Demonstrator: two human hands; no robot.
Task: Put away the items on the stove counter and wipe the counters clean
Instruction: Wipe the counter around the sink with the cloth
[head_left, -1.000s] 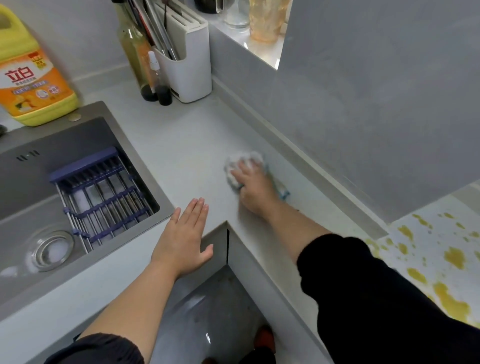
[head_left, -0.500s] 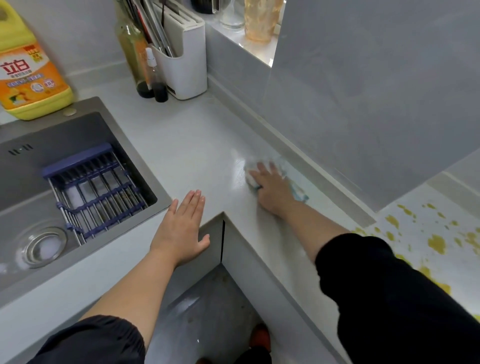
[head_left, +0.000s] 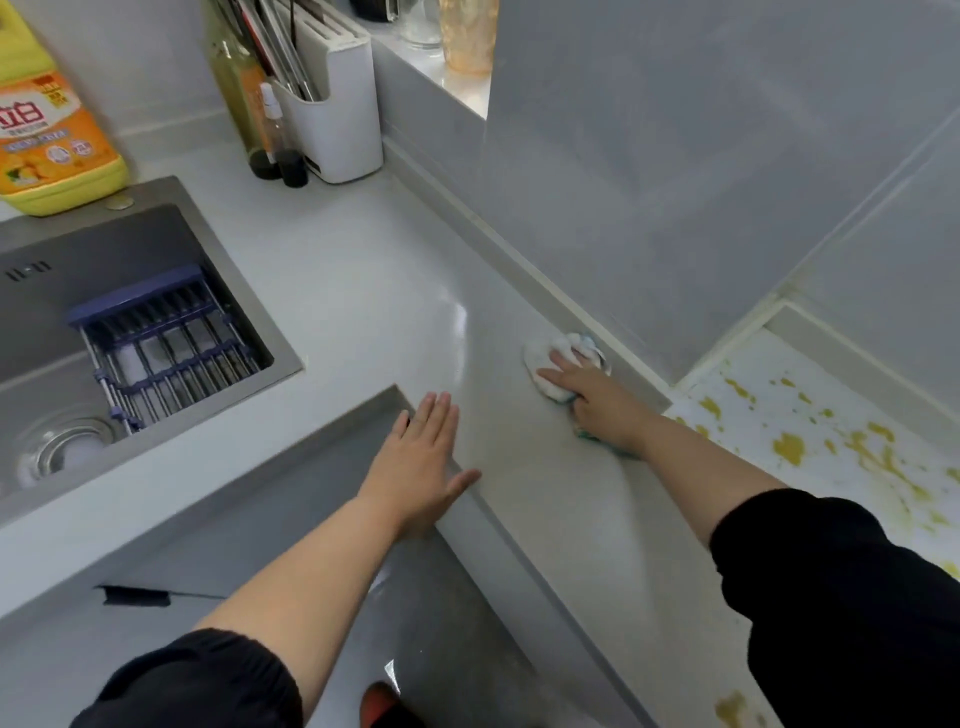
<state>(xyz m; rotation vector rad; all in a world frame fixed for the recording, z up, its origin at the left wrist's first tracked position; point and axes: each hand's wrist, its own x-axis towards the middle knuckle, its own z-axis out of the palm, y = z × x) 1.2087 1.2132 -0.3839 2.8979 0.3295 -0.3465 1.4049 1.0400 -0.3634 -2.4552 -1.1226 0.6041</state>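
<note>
Head view: the right hand (head_left: 602, 402) lies flat on a white-and-teal cleaning cloth (head_left: 548, 366), fingers extended and pressing it down, not clenched. The cloth sits on the grey counter (head_left: 363, 291), just beside the wall upstand. The left hand (head_left: 421, 467) is released, fingers straight, grasping nothing, over the counter's inner corner edge. Left of it, a blue drain rack (head_left: 161, 343) spans the sink (head_left: 52, 306). A yellow detergent bottle (head_left: 47, 140) stands behind the sink.
</note>
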